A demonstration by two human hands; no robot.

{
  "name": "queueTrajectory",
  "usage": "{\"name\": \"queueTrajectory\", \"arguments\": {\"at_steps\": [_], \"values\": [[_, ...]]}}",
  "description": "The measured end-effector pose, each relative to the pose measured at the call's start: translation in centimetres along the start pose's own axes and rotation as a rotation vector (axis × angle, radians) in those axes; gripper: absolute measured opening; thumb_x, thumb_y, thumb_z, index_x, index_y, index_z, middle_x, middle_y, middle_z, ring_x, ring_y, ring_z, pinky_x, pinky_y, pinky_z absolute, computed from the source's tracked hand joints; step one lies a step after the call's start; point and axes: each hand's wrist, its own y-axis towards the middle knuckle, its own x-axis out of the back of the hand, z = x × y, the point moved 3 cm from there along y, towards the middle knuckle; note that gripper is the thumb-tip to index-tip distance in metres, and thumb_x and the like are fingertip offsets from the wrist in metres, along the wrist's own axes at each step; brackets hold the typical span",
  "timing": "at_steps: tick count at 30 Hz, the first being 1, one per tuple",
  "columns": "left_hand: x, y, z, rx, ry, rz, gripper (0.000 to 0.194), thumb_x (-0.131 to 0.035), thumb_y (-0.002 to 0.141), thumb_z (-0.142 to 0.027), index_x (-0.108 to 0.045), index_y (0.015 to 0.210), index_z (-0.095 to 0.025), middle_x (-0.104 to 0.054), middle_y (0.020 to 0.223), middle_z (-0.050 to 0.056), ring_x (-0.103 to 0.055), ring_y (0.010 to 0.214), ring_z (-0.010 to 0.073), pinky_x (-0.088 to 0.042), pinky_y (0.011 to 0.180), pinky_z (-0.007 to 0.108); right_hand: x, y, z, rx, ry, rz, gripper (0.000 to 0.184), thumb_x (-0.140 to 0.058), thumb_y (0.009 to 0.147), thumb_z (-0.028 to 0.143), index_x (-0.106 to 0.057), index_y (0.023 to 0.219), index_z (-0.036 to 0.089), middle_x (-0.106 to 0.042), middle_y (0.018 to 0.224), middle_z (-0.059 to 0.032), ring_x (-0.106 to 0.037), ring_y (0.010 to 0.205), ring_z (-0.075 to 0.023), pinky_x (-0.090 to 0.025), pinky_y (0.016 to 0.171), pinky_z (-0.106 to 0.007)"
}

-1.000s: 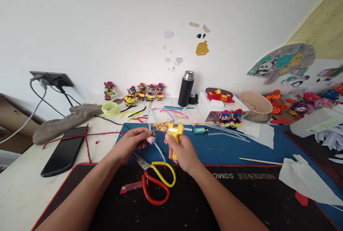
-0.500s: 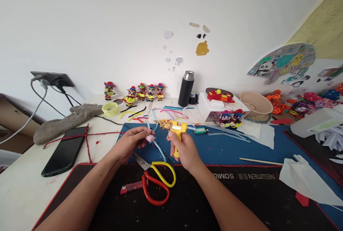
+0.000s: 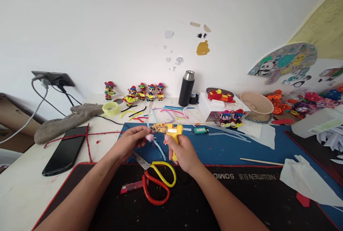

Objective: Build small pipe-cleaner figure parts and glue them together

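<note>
My right hand (image 3: 180,148) is wrapped round the handle of a yellow hot glue gun (image 3: 173,131), its stained nozzle pointing left. Between the fingertips of my left hand (image 3: 135,139) is a small pale pink fuzzy piece (image 3: 149,137); light blue pipe cleaner (image 3: 160,149) strands extend from it. The nozzle tip is right by this piece; whether they touch I cannot tell. Below the hands, scissors (image 3: 158,182) with one red and one yellow handle lie on the black mat, over a pink-red lighter-like object (image 3: 131,187).
Several pipe-cleaner figures (image 3: 132,96) stand along the wall, near a black thermos (image 3: 187,88) and a white box (image 3: 225,106). A phone (image 3: 64,150) lies left, with yellow tape (image 3: 110,108) behind it. A wooden stick (image 3: 261,161) and white paper (image 3: 302,179) are at right.
The glue gun in my right hand has moved left, bringing its nozzle up close to the pink piece. My left hand has stayed nearly in place.
</note>
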Motion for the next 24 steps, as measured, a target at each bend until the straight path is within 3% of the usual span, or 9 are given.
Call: {"name": "queueTrajectory", "arguments": {"at_steps": [15, 24], "values": [[-0.37, -0.16, -0.31, 0.015, 0.023, -0.005, 0.037, -0.090, 0.068, -0.053, -0.077, 0.075, -0.019, -0.068, 0.068, 0.002, -0.047, 0.053, 0.0112, -0.030, 0.051, 0.025, -0.16, -0.05, -0.16, -0.028, 0.014, 0.026, 0.051, -0.066, 0.086, 0.071, -0.063, 0.084, 0.020, -0.055, 0.046, 0.0048, -0.042, 0.034, -0.0106, -0.034, 0.037, -0.023], [-0.25, -0.12, -0.01, 0.019, 0.010, 0.015, 0.037, -0.091, 0.070, -0.052, -0.081, 0.081, -0.018, -0.068, 0.070, 0.003, -0.047, 0.055, 0.0104, -0.030, 0.051, 0.022, -0.18, 0.08, -0.17, -0.023, 0.049, 0.025, 0.051, -0.065, 0.087, 0.071, -0.063, 0.085, 0.020, -0.055, 0.045, 0.0050, -0.040, 0.033, -0.0104, -0.033, 0.035, -0.022]]}}
